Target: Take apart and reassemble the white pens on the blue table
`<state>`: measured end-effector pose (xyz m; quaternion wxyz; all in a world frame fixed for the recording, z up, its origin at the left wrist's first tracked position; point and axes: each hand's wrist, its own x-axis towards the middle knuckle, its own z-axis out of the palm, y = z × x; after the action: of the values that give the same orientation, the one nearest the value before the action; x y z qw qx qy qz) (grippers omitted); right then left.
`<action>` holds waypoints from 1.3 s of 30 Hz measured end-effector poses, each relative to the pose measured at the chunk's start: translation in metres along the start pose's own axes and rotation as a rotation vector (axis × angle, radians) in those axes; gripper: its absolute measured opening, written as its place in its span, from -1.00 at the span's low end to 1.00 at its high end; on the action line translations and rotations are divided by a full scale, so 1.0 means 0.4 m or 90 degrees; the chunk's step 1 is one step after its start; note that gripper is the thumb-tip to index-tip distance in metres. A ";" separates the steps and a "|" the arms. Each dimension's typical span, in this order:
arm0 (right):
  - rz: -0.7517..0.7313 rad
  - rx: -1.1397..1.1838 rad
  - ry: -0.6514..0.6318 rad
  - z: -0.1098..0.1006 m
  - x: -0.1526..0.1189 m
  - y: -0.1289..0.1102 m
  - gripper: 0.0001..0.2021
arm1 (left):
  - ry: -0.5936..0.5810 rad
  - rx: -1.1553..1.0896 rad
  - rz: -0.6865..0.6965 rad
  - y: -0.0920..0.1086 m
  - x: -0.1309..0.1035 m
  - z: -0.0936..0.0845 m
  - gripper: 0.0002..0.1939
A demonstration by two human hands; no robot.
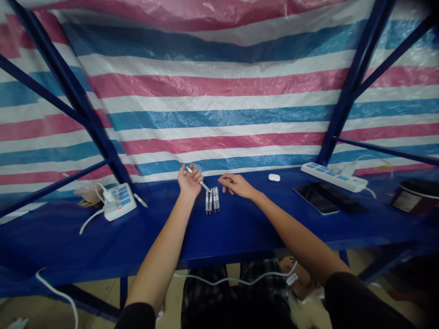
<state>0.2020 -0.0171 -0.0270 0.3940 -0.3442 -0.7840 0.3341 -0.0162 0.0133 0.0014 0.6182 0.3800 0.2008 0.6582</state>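
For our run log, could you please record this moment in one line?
Left hand: holding slim white pen | right hand: nothing visibly held | blue tabletop: grey-and-white pens side by side

No writing can be read anywhere in view. The pale label (404, 201) on the dark round container (421, 188) at the far right of the worktop (240, 235) is too blurred to make out. A small white tag (291, 279) below the worktop's front edge carries dark marks too small to decipher. Any print on the row of pens (211, 201), or on the left power strip (120, 201) and the right power strip (334, 177), is likewise illegible at this size.
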 end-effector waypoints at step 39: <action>0.282 -0.474 -0.117 0.038 0.006 -0.006 -0.57 | 0.078 1.043 -0.277 -0.022 0.010 -0.049 -0.57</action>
<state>0.1874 -0.0202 -0.0311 0.0907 -0.5912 -0.7901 0.1345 -0.0248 0.0226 -0.0163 0.2485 0.6240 0.7159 0.1905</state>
